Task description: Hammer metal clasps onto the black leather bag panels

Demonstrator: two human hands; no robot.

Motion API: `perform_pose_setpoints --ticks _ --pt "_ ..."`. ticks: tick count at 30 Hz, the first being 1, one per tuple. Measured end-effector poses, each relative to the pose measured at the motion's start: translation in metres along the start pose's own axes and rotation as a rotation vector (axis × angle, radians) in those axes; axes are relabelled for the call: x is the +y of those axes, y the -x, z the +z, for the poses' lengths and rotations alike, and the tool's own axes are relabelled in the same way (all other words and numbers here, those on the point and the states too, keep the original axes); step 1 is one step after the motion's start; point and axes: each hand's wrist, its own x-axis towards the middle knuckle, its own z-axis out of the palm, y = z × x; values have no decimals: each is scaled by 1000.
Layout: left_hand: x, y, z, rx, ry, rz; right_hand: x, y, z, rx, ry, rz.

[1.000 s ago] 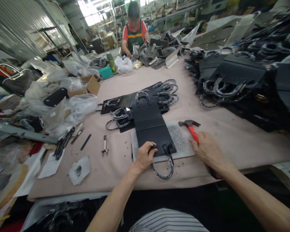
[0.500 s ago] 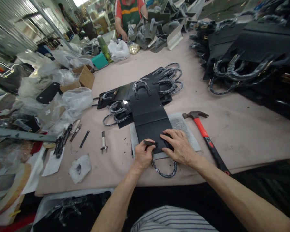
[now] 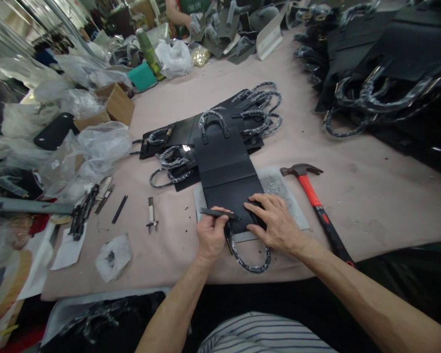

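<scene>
My left hand (image 3: pixel 211 238) is closed around a dark metal punch (image 3: pixel 217 212), which lies tilted low over the black bag panel (image 3: pixel 230 196). The tip is close to the panel's near end; whether it touches is too small to tell. My right hand (image 3: pixel 275 220) rests on the panel's right edge with fingers and thumb apart, pressing it. A plastic-wrapped handle (image 3: pixel 250 267) loops from the panel's near end toward me, and another wrapped handle (image 3: pixel 212 117) stands at its far end. Under the panel is a pale slab (image 3: pixel 286 201).
A claw hammer (image 3: pixel 316 203) lies right of the slab. Left are a pair of dividers (image 3: pixel 151 215), a flat black bar (image 3: pixel 119 209) and a plastic wrap with small bits (image 3: pixel 113 257). More bag parts (image 3: pixel 185 132) lie behind; a bag stack (image 3: pixel 385 63) stands right. A co-worker's arm (image 3: pixel 178 14) shows at the back.
The punch in my left hand has tipped over from a steeper angle to nearly flat, its back end pointing left. My right hand stays on the panel. The view has tilted slightly downward.
</scene>
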Motion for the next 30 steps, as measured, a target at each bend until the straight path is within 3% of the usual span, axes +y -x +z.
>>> perform_pose_setpoints --ticks 3,6,10,30 --pt "0 -3 1 -23 49 -79 0 -1 -1 -9 -9 9" --pt "2 -4 3 -136 9 -7 0 -1 -1 -9 -15 10" --pt "4 -4 5 -168 -54 76 1 -1 -1 -6 -34 11" --pt "7 -4 6 -181 -177 133 0 -1 -5 -3 -41 12"
